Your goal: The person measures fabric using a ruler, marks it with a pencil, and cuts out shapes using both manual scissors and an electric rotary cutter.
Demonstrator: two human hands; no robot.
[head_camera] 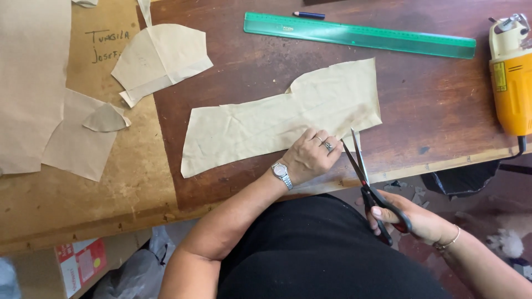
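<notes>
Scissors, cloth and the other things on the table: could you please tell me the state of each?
Scissors: open, blades at cloth edge, held by right hand.
Cloth: flat, pressed by left hand.
Green ruler: lying flat, untouched.
Pencil: lying beside ruler.
Yellow power tool: resting, unheld.
Paper patterns: lying loose.

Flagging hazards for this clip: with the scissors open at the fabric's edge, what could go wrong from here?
1. The left hand presses the beige fabric piece right beside the open scissors; its fingertips could get nicked.
2. Only that end is pinned, so the fabric may shift and the cut wander.
3. The right hand works off the table edge, so the trimmed scrap would likely drop to the floor.
</notes>
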